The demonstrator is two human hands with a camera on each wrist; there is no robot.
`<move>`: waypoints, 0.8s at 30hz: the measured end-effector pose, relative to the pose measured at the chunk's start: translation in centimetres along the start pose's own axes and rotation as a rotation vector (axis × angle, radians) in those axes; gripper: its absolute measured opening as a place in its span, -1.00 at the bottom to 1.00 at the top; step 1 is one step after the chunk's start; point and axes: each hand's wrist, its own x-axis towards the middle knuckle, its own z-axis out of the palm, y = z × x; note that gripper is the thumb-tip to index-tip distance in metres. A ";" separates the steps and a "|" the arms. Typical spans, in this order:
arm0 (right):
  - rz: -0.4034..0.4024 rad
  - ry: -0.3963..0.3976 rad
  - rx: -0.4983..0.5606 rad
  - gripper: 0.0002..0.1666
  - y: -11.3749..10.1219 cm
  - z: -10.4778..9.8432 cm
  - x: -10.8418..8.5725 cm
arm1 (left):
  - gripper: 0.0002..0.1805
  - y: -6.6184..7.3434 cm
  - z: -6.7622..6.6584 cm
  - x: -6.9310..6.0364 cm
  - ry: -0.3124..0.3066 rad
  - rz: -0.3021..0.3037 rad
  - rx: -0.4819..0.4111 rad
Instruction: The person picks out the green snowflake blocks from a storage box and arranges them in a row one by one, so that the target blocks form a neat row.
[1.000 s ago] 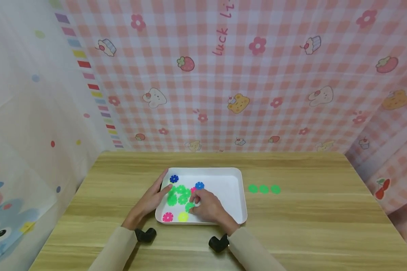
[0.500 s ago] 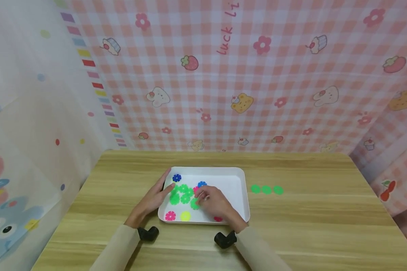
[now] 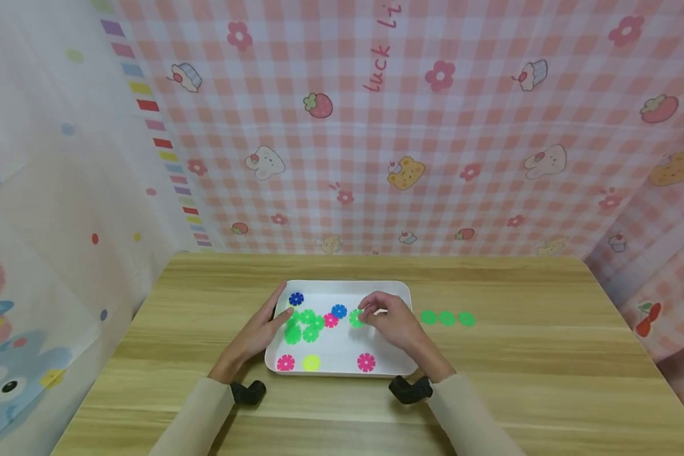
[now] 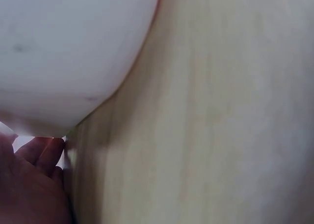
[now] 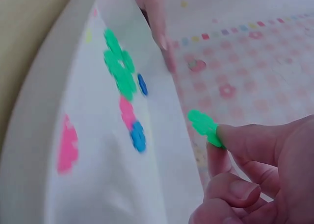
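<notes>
My right hand (image 3: pixel 392 318) pinches a green notched disc (image 3: pixel 356 318) between thumb and finger above the white tray (image 3: pixel 387 363). The right wrist view shows that green disc (image 5: pixel 201 126) at the fingertips of the right hand (image 5: pixel 265 175). At the tray's left side my left hand (image 3: pixel 258 332) grips the wall, thumb over the rim and fingers outside. The left wrist view shows the left hand (image 4: pixel 37 185) against the tray's outer side (image 4: pixel 73 47). Green discs (image 3: pixel 310 334) lie clustered beside the left thumb, next to a pink disc (image 3: pixel 331 320) and a blue disc (image 3: pixel 339 311).
A dark blue disc (image 3: pixel 296 299) lies in the tray's back left corner. Along its front are a pink disc (image 3: pixel 285 363), a yellow disc (image 3: pixel 311 363) and another pink disc (image 3: pixel 366 362). Three green discs (image 3: pixel 447 318) stand in a row on the wooden table (image 3: pixel 524 361), right of the tray.
My right hand has lifted a green disc from beside the cluster and carried it right and toward the back, uncovering the front pink disc. The left hand has stayed at the tray's left side.
</notes>
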 end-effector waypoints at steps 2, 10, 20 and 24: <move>0.016 0.020 0.011 -0.90 0.3 -1.0 -0.2 | -0.25 0.1 0.0 0.0 0.001 -0.001 0.004; 0.102 0.089 0.068 -0.83 1.5 -5.7 -1.3 | -0.24 0.1 0.0 0.0 0.002 0.007 0.006; 0.154 0.172 0.065 -0.64 5.0 -12.2 -2.9 | -0.26 0.0 0.0 -0.1 0.012 0.015 0.014; 0.182 0.209 0.016 -0.62 7.1 -14.4 -3.6 | -0.26 0.0 0.0 0.0 0.017 0.024 0.016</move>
